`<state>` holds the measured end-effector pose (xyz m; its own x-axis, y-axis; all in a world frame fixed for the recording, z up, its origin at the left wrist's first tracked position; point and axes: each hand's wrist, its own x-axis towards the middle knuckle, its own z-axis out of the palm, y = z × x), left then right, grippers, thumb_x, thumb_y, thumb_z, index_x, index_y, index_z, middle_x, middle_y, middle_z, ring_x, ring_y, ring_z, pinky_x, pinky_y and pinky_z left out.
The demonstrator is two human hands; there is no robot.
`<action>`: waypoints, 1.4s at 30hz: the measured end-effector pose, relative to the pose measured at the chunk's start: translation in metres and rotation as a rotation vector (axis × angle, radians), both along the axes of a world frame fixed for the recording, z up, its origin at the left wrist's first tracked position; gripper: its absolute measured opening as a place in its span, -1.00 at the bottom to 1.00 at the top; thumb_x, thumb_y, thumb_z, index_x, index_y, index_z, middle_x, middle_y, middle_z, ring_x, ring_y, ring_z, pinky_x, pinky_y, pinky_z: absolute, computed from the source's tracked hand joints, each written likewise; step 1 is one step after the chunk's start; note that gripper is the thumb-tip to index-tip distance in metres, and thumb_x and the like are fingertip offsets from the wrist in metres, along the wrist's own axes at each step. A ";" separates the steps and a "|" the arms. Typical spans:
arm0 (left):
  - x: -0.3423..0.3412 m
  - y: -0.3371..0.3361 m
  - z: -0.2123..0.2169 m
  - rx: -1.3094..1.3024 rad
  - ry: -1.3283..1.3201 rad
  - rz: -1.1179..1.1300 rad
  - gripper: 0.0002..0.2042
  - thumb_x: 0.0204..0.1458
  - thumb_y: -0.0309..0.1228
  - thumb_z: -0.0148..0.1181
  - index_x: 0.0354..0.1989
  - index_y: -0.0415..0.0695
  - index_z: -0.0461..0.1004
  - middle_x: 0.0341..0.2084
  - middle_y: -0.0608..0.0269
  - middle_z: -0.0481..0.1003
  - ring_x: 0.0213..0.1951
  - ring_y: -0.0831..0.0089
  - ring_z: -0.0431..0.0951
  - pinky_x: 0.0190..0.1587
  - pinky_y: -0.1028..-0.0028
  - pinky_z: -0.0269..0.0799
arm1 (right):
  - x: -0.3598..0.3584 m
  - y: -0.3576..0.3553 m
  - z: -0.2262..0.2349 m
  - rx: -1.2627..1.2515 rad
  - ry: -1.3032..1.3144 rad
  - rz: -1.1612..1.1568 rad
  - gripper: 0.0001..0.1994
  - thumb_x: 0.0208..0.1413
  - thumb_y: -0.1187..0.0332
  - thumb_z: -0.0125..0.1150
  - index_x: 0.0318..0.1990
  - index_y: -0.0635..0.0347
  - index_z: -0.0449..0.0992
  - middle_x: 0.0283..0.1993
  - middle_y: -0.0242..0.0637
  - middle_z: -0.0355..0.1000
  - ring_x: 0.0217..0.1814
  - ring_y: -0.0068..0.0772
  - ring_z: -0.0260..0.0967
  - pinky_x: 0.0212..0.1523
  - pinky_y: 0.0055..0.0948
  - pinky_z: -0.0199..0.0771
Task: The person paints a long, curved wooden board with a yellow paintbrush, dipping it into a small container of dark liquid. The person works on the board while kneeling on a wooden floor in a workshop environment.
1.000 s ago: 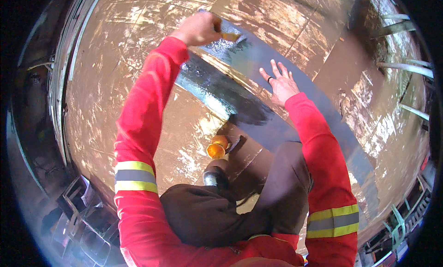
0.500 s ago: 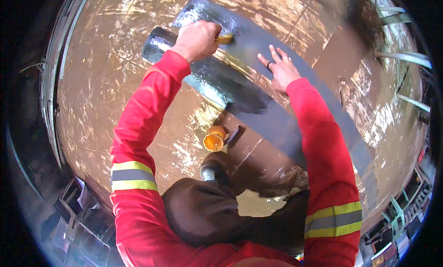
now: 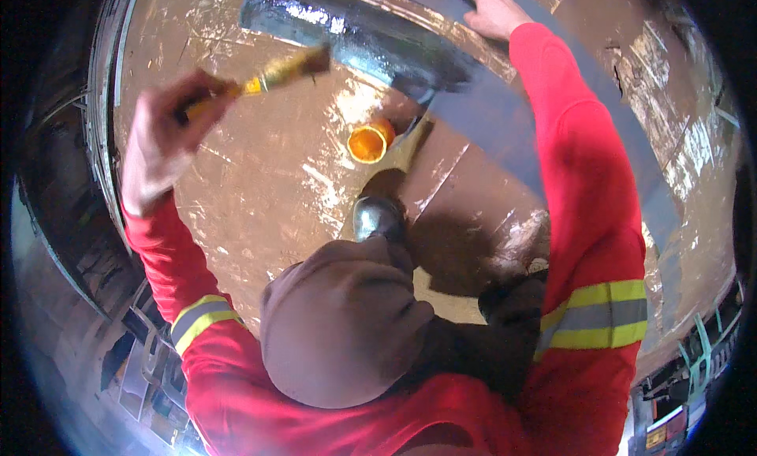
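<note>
My left hand (image 3: 169, 136), blurred by motion, is raised at the left with its fingers closed round the yellow handle of a paintbrush (image 3: 288, 68). The brush's dark, wet-looking bristles point right, short of the nearer strip. That long strip (image 3: 505, 132) is plain grey toward me and coated glossy black at its far end. Behind it lies a second grey strip (image 3: 568, 69), partly beyond the upper edge. My right hand (image 3: 497, 14) rests near the top by this strip, fingers outstretched and partly cut off. An orange cup (image 3: 368, 143) with orange insides stands beside the nearer strip.
Beneath everything is a worn, scuffed brown floor (image 3: 260, 180). My dark boot (image 3: 378, 218) and bent knee (image 3: 339, 330) are close behind the cup. Metal frames (image 3: 698, 361) stand at the lower right, with more dark clutter at the lower left.
My left hand has lifted the paintbrush off the far strip and swung it back to the left. My view has shifted, so the strips and cup appear higher. My right hand remains outstretched.
</note>
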<state>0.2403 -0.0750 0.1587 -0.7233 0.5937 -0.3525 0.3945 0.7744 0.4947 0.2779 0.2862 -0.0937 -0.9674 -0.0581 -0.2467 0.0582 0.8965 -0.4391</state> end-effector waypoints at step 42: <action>0.166 -0.067 -0.104 0.210 0.045 0.336 -0.83 -0.01 -0.40 0.27 -0.34 -0.26 0.52 -0.55 0.12 0.56 -0.46 0.52 0.56 -0.40 0.50 0.43 | 0.109 0.011 -0.008 0.225 0.029 -0.212 -0.40 -0.06 0.35 0.09 0.24 -0.21 0.27 0.38 -0.14 -0.04 0.39 -0.08 -0.09 0.28 -0.05 0.11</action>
